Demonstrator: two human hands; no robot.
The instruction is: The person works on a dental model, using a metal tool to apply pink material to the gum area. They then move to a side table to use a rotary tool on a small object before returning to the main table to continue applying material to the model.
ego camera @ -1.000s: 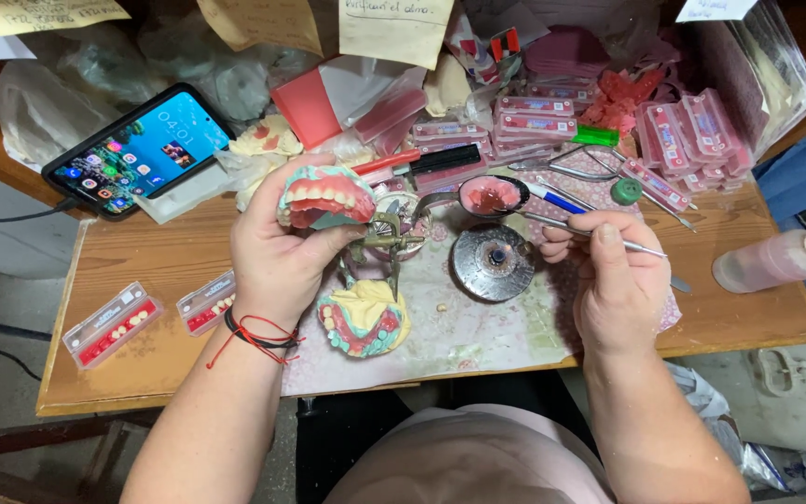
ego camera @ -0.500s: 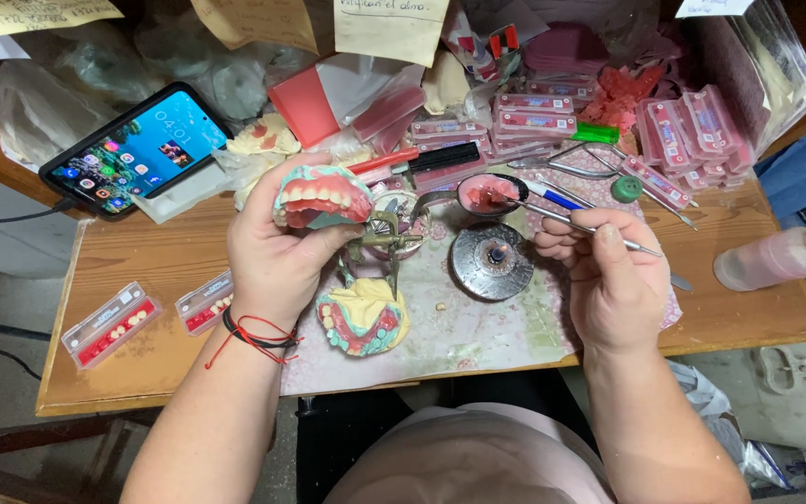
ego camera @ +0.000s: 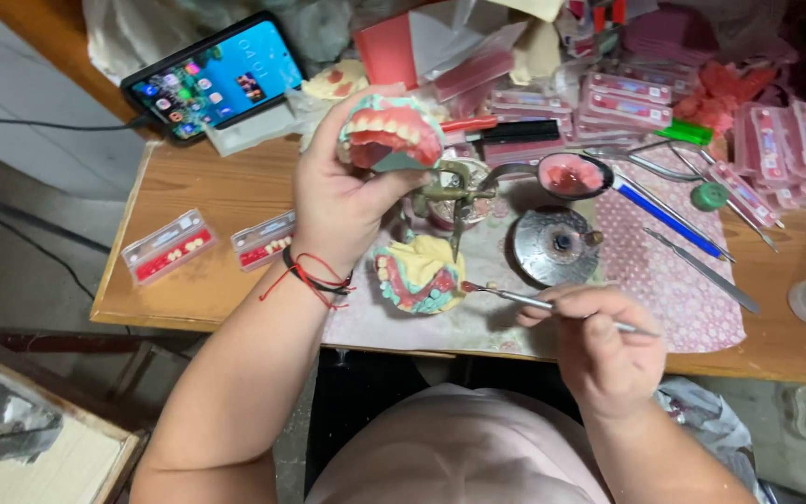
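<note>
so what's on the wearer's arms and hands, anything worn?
Both hands are bare: no gloves, and no rings that I can make out. The left hand has red and black cord bracelets at the wrist. The right hand wears nothing. Forearms are bare, no sleeves showing.

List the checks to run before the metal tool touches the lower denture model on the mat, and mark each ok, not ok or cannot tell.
1. Left hand grips the upper denture model, lifted off the bench: ok.
2. Right hand holds the thin metal tool pen-style, tip towards the lower denture model: ok.
3. Tip carries a small reddish blob; whether it is soft enough to work: cannot tell.
4. Lower denture model lies flat on the patterned mat, nothing covering it: ok.
5. Space around it: the round metal dish and a metal frame sit close by: not ok.
</note>
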